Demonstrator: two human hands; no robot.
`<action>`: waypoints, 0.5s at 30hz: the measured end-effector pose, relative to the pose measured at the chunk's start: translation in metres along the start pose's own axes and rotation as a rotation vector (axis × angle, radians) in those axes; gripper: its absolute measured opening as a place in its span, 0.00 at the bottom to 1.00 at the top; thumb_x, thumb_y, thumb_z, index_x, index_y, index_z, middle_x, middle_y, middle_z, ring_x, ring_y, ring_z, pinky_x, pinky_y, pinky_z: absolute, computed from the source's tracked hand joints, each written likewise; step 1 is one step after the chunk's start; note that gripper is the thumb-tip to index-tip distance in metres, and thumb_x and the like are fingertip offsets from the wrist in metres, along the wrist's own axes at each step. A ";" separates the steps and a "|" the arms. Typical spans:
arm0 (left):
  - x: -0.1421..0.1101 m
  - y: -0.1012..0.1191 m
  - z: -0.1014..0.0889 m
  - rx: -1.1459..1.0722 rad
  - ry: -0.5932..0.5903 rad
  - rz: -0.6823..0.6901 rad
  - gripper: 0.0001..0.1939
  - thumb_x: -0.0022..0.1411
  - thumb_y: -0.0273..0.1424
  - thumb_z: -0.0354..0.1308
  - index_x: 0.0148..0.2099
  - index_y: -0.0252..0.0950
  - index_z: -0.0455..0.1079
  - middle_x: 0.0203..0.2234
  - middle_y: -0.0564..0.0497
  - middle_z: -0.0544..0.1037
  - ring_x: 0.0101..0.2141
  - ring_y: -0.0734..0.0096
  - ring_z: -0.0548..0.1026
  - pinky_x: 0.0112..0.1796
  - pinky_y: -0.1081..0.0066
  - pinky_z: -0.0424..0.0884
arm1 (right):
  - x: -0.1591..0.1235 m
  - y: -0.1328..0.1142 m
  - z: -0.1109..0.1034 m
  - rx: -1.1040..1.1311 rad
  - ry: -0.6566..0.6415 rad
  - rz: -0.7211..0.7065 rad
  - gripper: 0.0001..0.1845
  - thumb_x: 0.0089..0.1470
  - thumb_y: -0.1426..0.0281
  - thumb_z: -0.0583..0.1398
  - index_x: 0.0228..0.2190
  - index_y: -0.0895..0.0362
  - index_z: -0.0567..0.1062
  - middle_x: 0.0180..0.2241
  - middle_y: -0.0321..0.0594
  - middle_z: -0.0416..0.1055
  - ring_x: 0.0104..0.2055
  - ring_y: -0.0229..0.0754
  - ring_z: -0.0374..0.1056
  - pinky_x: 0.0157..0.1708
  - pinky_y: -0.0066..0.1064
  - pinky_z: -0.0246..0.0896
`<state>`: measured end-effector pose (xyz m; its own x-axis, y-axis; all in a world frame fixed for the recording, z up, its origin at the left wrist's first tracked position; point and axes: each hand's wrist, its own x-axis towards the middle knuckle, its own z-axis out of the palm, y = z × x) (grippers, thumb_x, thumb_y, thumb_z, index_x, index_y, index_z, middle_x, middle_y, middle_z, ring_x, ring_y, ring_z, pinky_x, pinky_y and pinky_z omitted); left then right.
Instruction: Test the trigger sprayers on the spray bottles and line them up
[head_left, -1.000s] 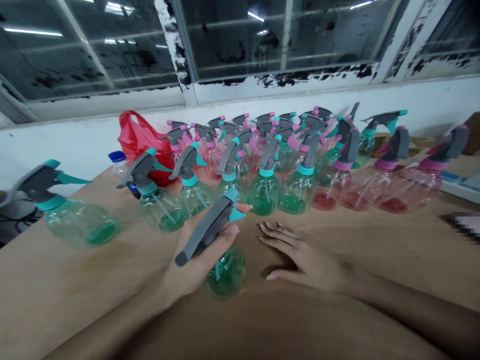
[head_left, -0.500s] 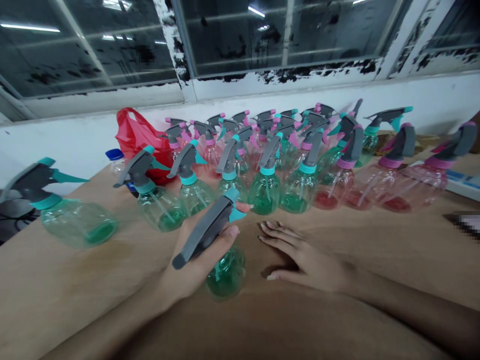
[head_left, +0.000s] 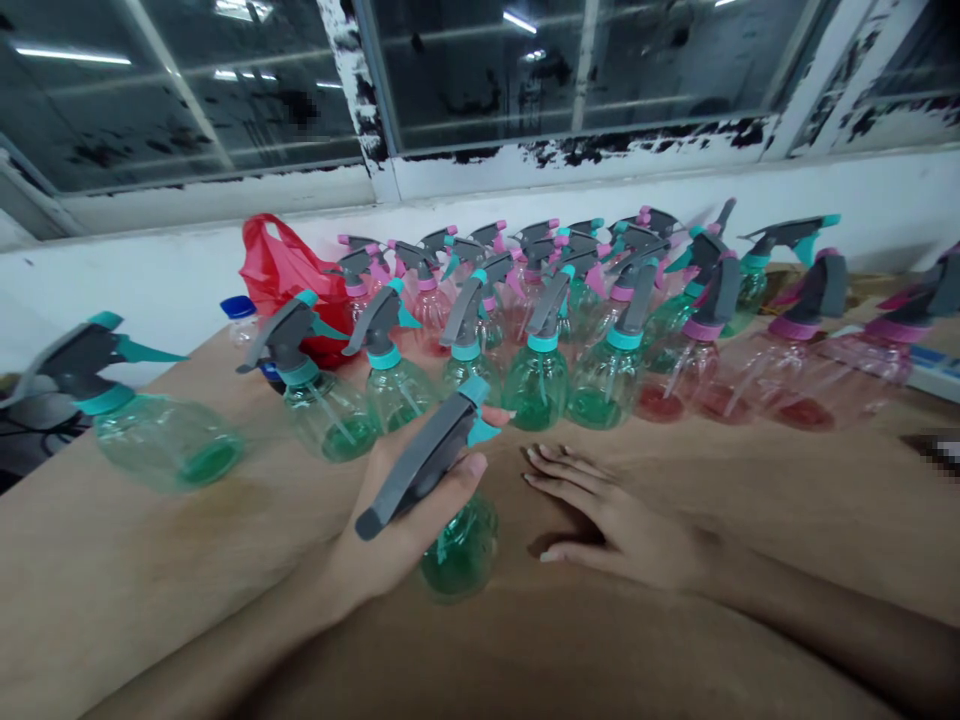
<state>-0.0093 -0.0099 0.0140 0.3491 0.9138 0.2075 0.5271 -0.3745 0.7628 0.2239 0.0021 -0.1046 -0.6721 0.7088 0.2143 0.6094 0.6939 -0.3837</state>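
My left hand (head_left: pixel 405 510) is wrapped round the neck of a green spray bottle (head_left: pixel 463 560), just under its grey trigger head with a teal nozzle. The bottle's base is close to or on the table top; part of its body is hidden by my fingers. To its right, my right hand (head_left: pixel 592 510) lies palm down on the table (head_left: pixel 645 650), fingers spread and holding nothing. Just beyond my hands stands a row of spray bottles, among them a green one (head_left: pixel 537 390) with a teal collar and a clear pink one (head_left: pixel 667 385) with a pink collar.
Several more pink and green spray bottles crowd the back by the white wall. A lone green spray bottle (head_left: pixel 165 440) stands at the left. Behind the row are a red plastic bag (head_left: pixel 289 265) and a blue-capped bottle (head_left: pixel 238 310). A blurred dark object lies at the right edge.
The whole view has shifted slightly, so everything sits a little further right in the picture. My hands and the bottles keep the same places relative to each other.
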 end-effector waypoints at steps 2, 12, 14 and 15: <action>0.000 0.000 0.000 -0.001 0.003 -0.005 0.17 0.59 0.34 0.51 0.51 0.45 0.65 0.16 0.56 0.66 0.29 0.63 0.73 0.24 0.71 0.66 | 0.000 0.000 0.000 -0.004 -0.004 0.003 0.38 0.52 0.49 0.54 0.59 0.53 0.55 0.62 0.40 0.49 0.64 0.47 0.43 0.62 0.45 0.41; 0.001 -0.004 -0.003 -0.076 -0.031 -0.003 0.06 0.59 0.36 0.51 0.37 0.42 0.67 0.25 0.54 0.71 0.29 0.66 0.72 0.33 0.66 0.70 | -0.001 -0.001 0.000 0.008 0.028 0.001 0.37 0.52 0.50 0.55 0.59 0.52 0.55 0.62 0.40 0.50 0.64 0.47 0.44 0.61 0.46 0.42; 0.003 -0.002 -0.004 -0.091 -0.042 0.013 0.06 0.58 0.36 0.51 0.32 0.41 0.65 0.26 0.53 0.71 0.30 0.66 0.72 0.34 0.66 0.71 | -0.001 0.000 0.001 0.008 0.031 0.000 0.37 0.52 0.50 0.55 0.59 0.52 0.55 0.62 0.39 0.50 0.64 0.47 0.44 0.61 0.46 0.42; 0.003 -0.001 -0.004 -0.089 -0.042 0.020 0.06 0.58 0.36 0.51 0.32 0.41 0.65 0.26 0.52 0.72 0.29 0.66 0.71 0.34 0.66 0.71 | -0.001 0.000 0.002 0.011 0.036 -0.002 0.37 0.52 0.50 0.55 0.59 0.51 0.55 0.62 0.39 0.50 0.64 0.47 0.45 0.61 0.46 0.42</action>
<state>-0.0120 -0.0059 0.0163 0.3917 0.8984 0.1986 0.4499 -0.3753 0.8104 0.2243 0.0011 -0.1066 -0.6576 0.7117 0.2469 0.6032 0.6938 -0.3933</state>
